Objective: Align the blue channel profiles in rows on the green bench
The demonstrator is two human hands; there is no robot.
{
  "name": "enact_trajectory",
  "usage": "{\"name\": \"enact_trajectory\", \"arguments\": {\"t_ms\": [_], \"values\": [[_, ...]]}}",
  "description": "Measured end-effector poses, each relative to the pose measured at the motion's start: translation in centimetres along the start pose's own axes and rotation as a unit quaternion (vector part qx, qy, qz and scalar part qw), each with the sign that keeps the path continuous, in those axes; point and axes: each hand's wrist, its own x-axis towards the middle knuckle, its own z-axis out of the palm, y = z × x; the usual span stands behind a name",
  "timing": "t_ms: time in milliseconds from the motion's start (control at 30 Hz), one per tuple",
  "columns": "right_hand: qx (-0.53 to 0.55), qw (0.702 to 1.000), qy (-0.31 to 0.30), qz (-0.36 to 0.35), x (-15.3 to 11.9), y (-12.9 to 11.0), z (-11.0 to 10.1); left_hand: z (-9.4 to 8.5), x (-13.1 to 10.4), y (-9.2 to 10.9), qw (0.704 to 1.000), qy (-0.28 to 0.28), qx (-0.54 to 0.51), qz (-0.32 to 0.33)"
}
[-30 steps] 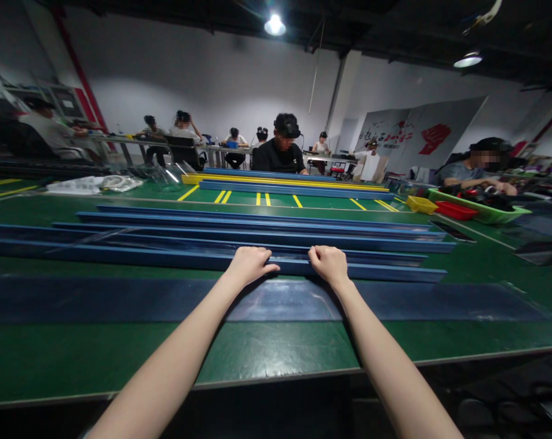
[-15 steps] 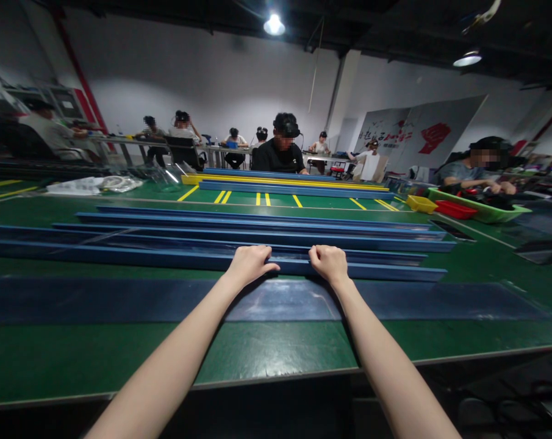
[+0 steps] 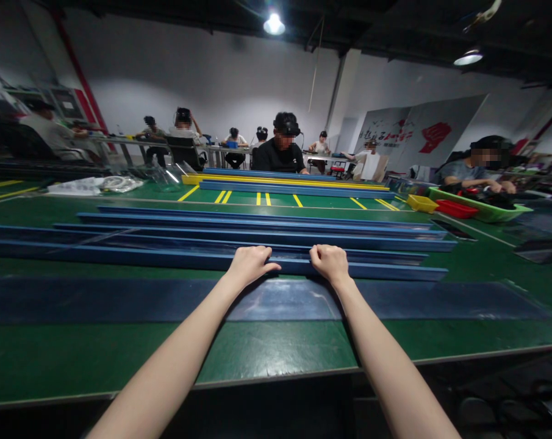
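Observation:
A long blue plastic channel (image 3: 166, 258) lies crosswise before me on the table. My left hand (image 3: 249, 264) is closed over its near wall, with the thumb stretched along the front face. A short way to the right, my right hand (image 3: 331, 263) grips the same wall with curled fingers. The fingertips of both hands are hidden behind the edge. Between the channel and me lies a flat, shiny dark blue strip (image 3: 120, 299), under my forearms. Just beyond the held channel rests another blue channel (image 3: 266, 233), with more behind it.
The green tabletop (image 3: 276, 350) carries yellow marks. Farther back are a yellow strip (image 3: 285, 181) and more blue channels, with a co-worker (image 3: 279, 149) behind them. At right stand a green tray (image 3: 499, 213), a red bin (image 3: 456, 209) and a phone-like dark slab (image 3: 456, 230). Clear plastic bags (image 3: 120, 183) lie left.

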Motion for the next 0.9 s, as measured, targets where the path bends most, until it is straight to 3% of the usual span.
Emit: {"name": "enact_trajectory", "arguments": {"t_ms": [233, 633, 900], "values": [[-0.003, 1.0, 0.006, 0.004, 0.1, 0.6, 0.0, -0.3, -0.1, 0.2, 1.0, -0.007, -0.019, 0.007], [-0.005, 0.998, 0.027, 0.062, -0.5, 4.9, 0.1, -0.4, -0.1, 0.1, 1.0, -0.013, -0.011, 0.018], [-0.001, 0.996, 0.054, 0.066, -0.7, 5.1, 0.2, 0.1, -0.1, 0.1, 1.0, -0.007, -0.002, 0.03]]}}
